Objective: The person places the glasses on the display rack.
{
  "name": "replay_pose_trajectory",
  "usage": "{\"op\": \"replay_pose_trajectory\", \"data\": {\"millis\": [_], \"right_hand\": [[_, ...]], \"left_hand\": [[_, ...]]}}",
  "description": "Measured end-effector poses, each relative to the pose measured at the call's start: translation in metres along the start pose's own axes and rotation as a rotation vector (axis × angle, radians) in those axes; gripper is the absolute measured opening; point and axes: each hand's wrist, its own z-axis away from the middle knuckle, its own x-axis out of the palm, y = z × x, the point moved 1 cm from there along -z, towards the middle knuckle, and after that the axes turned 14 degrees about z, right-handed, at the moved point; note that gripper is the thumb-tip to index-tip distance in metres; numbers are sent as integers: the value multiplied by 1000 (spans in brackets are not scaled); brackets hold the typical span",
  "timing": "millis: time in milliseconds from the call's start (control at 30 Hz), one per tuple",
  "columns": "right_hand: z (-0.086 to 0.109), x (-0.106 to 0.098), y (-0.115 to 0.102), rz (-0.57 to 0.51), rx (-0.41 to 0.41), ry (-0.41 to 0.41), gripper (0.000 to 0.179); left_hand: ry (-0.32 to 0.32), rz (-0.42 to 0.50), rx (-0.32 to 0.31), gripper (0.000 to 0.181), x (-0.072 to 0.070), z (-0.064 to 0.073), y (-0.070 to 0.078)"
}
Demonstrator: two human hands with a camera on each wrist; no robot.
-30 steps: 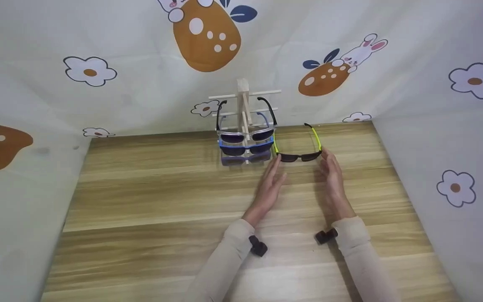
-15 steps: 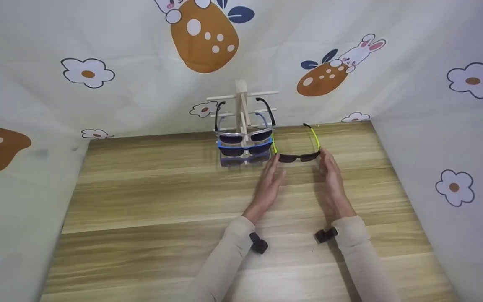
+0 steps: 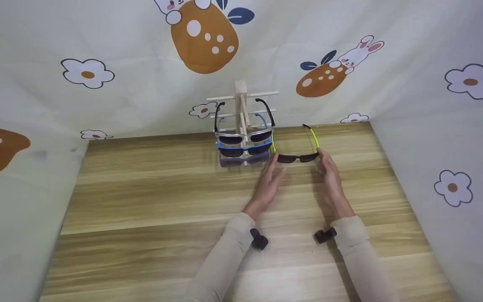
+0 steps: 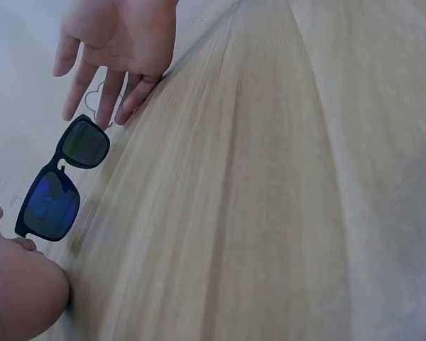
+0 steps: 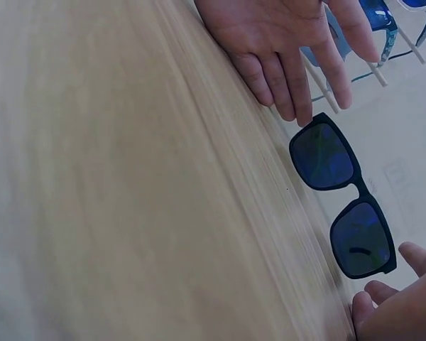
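Black-fronted sunglasses point(image 3: 286, 159) with yellow-green temples rest on the table, lenses toward me and temples pointing to the wall. My left hand point(image 3: 265, 188) lies along their left end, fingers extended, fingertips at the frame corner. At the opposite end my right hand point(image 3: 332, 181) has its fingers stretched out by the hinge. Both wrist views show the dark lenses standing between the two hands, with the fingers straight or relaxed. Just left stands a wooden display rack point(image 3: 241, 89) holding clear-framed sunglasses point(image 3: 231, 139), blue sunglasses point(image 3: 232, 152) and purple sunglasses point(image 3: 232, 162), one above another.
The wood-grain table point(image 3: 149, 201) meets a patterned cloth wall point(image 3: 141, 100) at the back and sides. Thin crossbars point(image 3: 266, 93) stick out from the rack near the left hand. A small black camera point(image 3: 260, 239) sits at the left wrist, another black camera point(image 3: 325, 235) at the right.
The head view has shifted slightly. Both hands and the sunglasses keep nearly the same places, the right fingers perhaps a touch closer to the frame.
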Motion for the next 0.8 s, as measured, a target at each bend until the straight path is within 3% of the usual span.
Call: {"op": "replay_pose_trajectory", "data": {"millis": [100, 300, 400, 800], "right_hand": [[0, 0, 1, -6, -5, 5, 59], [2, 0, 2, -20, 5, -12, 57], [3, 0, 2, -18, 4, -11, 56], [3, 2, 1, -2, 18, 55, 53]], "left_hand": [[1, 3, 3, 69, 0, -2, -2], [-1, 48, -24, 76, 0, -14, -27], [1, 61, -40, 77, 0, -16, -32], [12, 35, -25, 75, 1, -10, -23]]}}
